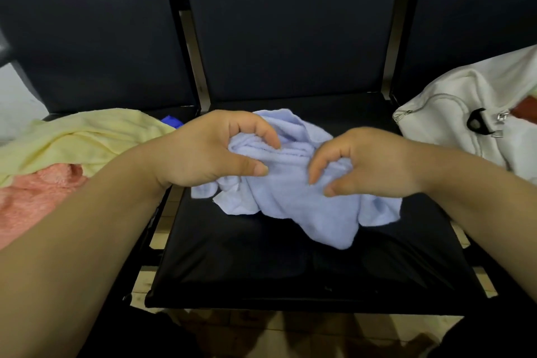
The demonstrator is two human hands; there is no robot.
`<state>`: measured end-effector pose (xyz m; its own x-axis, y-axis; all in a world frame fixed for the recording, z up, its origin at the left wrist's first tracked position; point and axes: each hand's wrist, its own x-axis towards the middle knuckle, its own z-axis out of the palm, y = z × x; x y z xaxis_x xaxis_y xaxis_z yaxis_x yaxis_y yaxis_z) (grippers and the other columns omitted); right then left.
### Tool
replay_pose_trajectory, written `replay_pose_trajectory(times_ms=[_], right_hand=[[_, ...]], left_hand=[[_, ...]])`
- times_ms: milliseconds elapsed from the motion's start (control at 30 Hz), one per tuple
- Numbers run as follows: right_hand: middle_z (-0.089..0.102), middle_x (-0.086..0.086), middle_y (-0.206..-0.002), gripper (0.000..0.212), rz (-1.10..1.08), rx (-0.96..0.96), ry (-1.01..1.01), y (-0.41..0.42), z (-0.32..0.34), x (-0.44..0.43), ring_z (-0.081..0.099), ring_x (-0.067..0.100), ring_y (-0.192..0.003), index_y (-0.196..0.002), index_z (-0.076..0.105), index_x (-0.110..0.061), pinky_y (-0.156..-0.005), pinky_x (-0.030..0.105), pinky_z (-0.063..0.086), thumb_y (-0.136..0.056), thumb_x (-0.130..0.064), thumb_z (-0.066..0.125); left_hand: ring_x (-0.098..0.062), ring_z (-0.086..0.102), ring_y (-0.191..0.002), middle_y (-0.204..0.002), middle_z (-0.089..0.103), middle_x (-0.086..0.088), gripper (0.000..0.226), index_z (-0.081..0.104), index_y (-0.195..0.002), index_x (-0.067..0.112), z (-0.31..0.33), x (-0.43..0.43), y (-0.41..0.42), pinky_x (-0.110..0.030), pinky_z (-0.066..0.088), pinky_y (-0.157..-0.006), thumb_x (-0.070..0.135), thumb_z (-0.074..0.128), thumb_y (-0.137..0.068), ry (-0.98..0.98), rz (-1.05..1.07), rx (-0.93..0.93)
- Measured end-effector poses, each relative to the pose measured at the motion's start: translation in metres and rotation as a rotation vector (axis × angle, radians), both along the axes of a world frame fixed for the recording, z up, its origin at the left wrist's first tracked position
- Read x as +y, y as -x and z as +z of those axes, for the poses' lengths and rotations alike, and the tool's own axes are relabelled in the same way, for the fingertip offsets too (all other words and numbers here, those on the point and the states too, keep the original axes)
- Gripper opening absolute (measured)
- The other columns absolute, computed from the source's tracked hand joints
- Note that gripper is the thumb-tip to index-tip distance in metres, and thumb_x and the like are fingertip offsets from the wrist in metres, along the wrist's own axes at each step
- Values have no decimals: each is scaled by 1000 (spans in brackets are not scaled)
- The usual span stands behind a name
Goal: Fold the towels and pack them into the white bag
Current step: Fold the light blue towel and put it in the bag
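Note:
A crumpled light blue towel (305, 203) lies on the black middle seat (290, 270). My left hand (209, 148) grips a bunch of it at the towel's left side, fingers curled over the folds and thumb underneath. My right hand (369, 160) holds the towel's right part, cloth bunched between curled fingers and thumb. The white bag (465, 102) sits on the seat to the right, its zip open, something reddish showing inside at the frame edge.
On the left seat lie a pale yellow towel (87, 137) and a pink towel (35, 198), with a small bright blue cloth (171, 121) peeking out behind. Dark padded backrests (290, 23) stand behind the seats. Tiled floor shows below.

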<state>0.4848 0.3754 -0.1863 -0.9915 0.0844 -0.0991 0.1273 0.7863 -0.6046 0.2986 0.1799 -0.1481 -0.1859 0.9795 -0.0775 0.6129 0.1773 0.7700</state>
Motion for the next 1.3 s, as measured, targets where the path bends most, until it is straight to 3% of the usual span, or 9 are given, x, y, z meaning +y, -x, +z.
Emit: replay_pose_trajectory(times_ms=[367, 533, 667, 800, 867, 933, 1067, 1200, 1300], right_hand=[[71, -11, -109, 23, -156, 333, 245, -10, 128, 30, 69, 7, -102, -95, 77, -30, -86, 23, 55, -82, -11, 82], [69, -27, -110, 26, -72, 360, 110, -35, 208, 14, 63, -5, -106, -94, 77, -38, -95, 16, 46, -79, -19, 85], [64, -31, -113, 33, 15, 240, -144, -53, 239, 0, 60, -8, -108, -98, 76, -45, -96, 12, 44, -77, -22, 87], [60, -37, -112, 33, 47, 132, -299, -62, 254, -8, 58, -8, -107, -101, 74, -49, -93, 12, 44, -81, -24, 84], [59, -37, -113, 33, 51, 116, -315, -63, 257, -8, 57, -7, -108, -103, 73, -49, -93, 15, 46, -83, -25, 82], [58, -37, -114, 34, 52, 103, -307, -62, 256, -7, 57, -7, -109, -103, 73, -50, -93, 15, 47, -83, -23, 81], [59, -36, -116, 41, 20, 102, -292, -48, 247, -1, 59, -5, -107, -103, 73, -50, -95, 21, 49, -82, -16, 80], [61, -32, -112, 40, -49, 128, -231, -28, 240, 15, 63, 3, -103, -103, 72, -48, -96, 34, 55, -82, -17, 82], [63, -28, -113, 39, -82, 163, -176, -11, 237, 28, 66, 10, -104, -104, 73, -46, -97, 39, 56, -81, -15, 82]], left_hand=[[-2, 69, -84, -91, 73, 18, 28, 78, -95, 37, 135, 10, -13, -17, 53, -76, 20, 88, -75, 166, -135, 291], [-38, 61, -67, -85, 70, -12, 27, 76, -96, 45, 207, 4, -16, -44, 53, -58, 29, 87, -78, 37, 11, 439], [-28, 49, -51, -67, 60, -19, 23, 78, -95, 41, 242, -11, -21, -33, 43, -47, 22, 84, -82, -28, 70, 425], [-29, 70, -71, -91, 74, -3, 29, 78, -104, 38, 249, -27, -31, -39, 60, -59, 24, 86, -80, 66, -56, 468], [-7, 61, -51, -71, 70, 14, 30, 78, -103, 29, 248, -32, -32, -20, 48, -45, 9, 83, -81, 118, -91, 459], [-12, 57, -50, -72, 69, 8, 33, 78, -101, 34, 245, -35, -27, -23, 46, -46, 9, 83, -81, 181, -106, 476], [-12, 67, -86, -97, 68, 22, 35, 76, -96, 50, 236, -31, -13, -29, 58, -78, 21, 85, -80, 188, -53, 572], [-31, 65, -63, -82, 72, 2, 34, 74, -99, 46, 225, -15, 5, -40, 59, -58, 17, 81, -83, 46, 22, 518], [-20, 68, -62, -86, 74, 7, 32, 76, -103, 38, 216, -4, 23, -31, 58, -58, 14, 82, -83, -85, 55, 332]])
